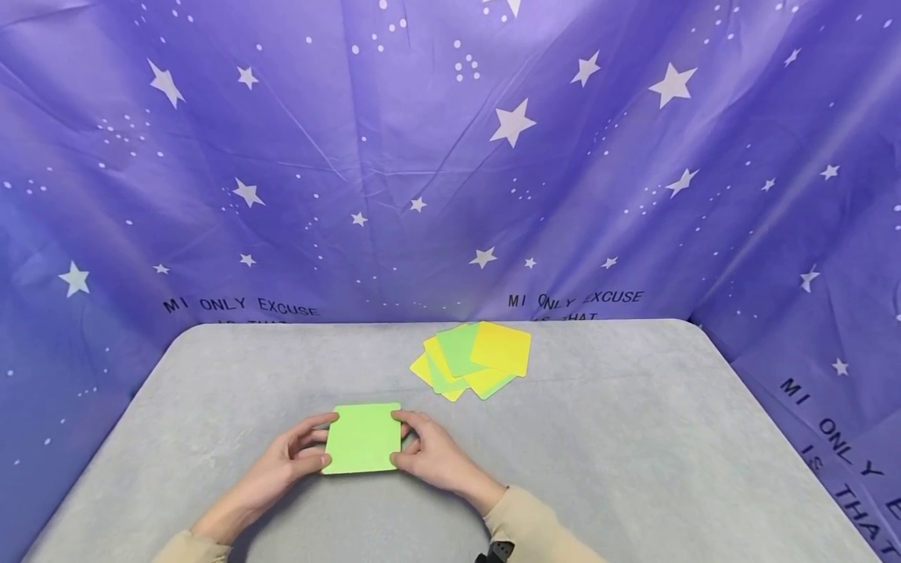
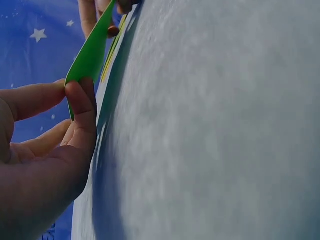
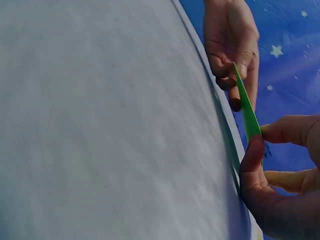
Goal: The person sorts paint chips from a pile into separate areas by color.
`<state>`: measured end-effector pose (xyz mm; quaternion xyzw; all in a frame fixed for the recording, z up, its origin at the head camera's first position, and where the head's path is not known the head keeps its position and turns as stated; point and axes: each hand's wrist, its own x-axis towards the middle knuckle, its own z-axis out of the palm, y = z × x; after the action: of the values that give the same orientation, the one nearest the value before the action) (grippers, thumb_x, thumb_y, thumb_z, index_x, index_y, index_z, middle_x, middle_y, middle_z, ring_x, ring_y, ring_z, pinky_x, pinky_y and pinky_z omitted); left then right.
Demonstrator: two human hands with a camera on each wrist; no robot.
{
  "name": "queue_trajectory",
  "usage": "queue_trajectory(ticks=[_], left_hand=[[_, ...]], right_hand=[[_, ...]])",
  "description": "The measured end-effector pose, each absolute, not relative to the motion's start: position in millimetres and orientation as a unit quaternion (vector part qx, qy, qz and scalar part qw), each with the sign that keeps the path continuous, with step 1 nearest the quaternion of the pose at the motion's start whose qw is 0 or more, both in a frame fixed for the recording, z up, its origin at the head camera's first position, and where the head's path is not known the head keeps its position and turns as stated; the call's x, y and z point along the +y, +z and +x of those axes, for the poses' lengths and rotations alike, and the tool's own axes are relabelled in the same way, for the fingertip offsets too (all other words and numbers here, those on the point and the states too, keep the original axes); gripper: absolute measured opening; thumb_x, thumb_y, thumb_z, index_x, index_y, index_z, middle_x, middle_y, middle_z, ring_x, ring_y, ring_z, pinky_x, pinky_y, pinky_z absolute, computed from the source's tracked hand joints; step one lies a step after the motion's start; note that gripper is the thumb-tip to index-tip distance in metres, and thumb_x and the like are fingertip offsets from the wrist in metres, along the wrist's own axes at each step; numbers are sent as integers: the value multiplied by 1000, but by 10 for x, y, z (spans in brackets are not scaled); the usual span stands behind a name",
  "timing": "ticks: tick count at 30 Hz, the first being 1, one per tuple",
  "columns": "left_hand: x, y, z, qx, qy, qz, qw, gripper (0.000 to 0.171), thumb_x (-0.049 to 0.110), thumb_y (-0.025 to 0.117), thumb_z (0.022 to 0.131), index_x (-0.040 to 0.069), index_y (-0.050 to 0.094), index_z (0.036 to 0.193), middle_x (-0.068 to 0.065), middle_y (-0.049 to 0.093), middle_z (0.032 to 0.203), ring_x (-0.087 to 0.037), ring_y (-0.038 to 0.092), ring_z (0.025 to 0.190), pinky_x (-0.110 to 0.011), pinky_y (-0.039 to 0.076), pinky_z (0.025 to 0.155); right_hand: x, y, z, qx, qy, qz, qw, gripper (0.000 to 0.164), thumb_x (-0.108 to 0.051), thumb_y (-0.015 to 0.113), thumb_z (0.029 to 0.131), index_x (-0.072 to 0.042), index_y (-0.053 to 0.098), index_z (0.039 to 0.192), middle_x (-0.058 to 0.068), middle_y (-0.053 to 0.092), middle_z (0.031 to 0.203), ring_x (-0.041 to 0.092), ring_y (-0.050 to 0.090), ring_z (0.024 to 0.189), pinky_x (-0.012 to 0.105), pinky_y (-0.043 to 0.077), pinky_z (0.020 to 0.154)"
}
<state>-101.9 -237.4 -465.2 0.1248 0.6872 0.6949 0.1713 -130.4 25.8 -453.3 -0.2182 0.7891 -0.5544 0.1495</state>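
Observation:
Both hands hold a square light-green card [image 1: 364,439] between them, just above the table in the head view. At its left edge, the left hand [image 1: 287,456] pinches it between thumb and fingers. Across from it the right hand [image 1: 435,453] grips the right edge in the same way. Seen nearly edge-on, the green card [image 2: 91,57] shows thin in the left wrist view, with the left hand [image 2: 47,145] at its near end. In the right wrist view the right hand [image 3: 285,172] pinches the card [image 3: 247,107], and the left hand [image 3: 234,50] is at its far end.
Several yellow and green square cards [image 1: 500,348] lie fanned and overlapping near the back edge of the grey table [image 1: 633,438]. A purple curtain [image 1: 394,156] with white stars hangs behind the table and along its sides.

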Motion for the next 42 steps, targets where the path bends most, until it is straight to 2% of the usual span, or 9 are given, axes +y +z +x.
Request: queue_trajectory(ticks=[4, 9, 13, 18, 23, 33, 37, 42], left_hand=[[-2501, -4660, -981, 688, 694, 136, 160, 61, -2, 56, 93, -12, 24, 144, -22, 49, 124, -22, 64, 103, -28, 52, 83], [-2639, -4652, -932, 720, 666, 125, 148, 61, -1, 58, 92, -11, 27, 144, -22, 48, 125, -21, 65, 99, -27, 52, 80], [-2696, -4637, -899, 761, 626, 116, 126, 58, 0, 60, 91, -13, 33, 140, -21, 48, 117, -14, 64, 88, -24, 51, 67], [-2706, -4627, -890, 786, 598, 114, 113, 55, 0, 62, 90, -16, 39, 136, -15, 42, 103, -4, 54, 72, -20, 42, 55], [-2694, -4627, -912, 801, 579, 94, 118, 56, 4, 66, 88, -16, 42, 134, -13, 45, 101, -2, 48, 64, -19, 43, 56], [-2729, -4619, -992, 782, 590, 95, 178, 67, 8, 69, 88, -21, 33, 137, -12, 53, 83, -11, 60, 60, -30, 55, 54], [-2733, -4614, -988, 781, 593, 78, 182, 63, 11, 65, 92, -19, 34, 137, -12, 55, 85, -14, 62, 64, -33, 57, 59], [-2701, -4574, -971, 787, 587, 54, 185, 55, 20, 52, 101, -16, 35, 138, -13, 54, 92, -19, 63, 70, -34, 57, 62]], right_hand=[[129, -4537, -1270, 802, -533, -226, 145, 60, -1, 71, 79, 7, 47, 134, 2, 50, 98, 0, 59, 67, 17, 49, 65], [-7, -4506, -1239, 808, -520, -233, 149, 61, -3, 72, 79, 6, 48, 134, -1, 50, 97, -1, 56, 63, 16, 48, 62], [-71, -4501, -1235, 826, -489, -245, 137, 60, -6, 73, 78, 5, 51, 133, -4, 50, 95, -3, 50, 59, 15, 44, 61], [-85, -4535, -1256, 833, -478, -237, 144, 58, -7, 75, 76, 4, 54, 129, -6, 51, 88, -2, 48, 57, 15, 43, 60], [-75, -4545, -1291, 830, -478, -237, 162, 58, -7, 75, 76, 5, 55, 129, -6, 50, 84, -1, 48, 57, 16, 43, 57], [-80, -4520, -1297, 828, -468, -256, 170, 64, -5, 76, 74, 9, 52, 132, -10, 52, 66, 0, 44, 51, 15, 39, 53], [-75, -4521, -1291, 824, -476, -257, 172, 64, -6, 76, 75, 9, 51, 132, -10, 52, 66, -1, 45, 52, 14, 40, 53], [-35, -4527, -1268, 813, -484, -262, 189, 66, -11, 73, 80, 5, 46, 138, -8, 52, 74, 0, 45, 53, 15, 37, 50]])
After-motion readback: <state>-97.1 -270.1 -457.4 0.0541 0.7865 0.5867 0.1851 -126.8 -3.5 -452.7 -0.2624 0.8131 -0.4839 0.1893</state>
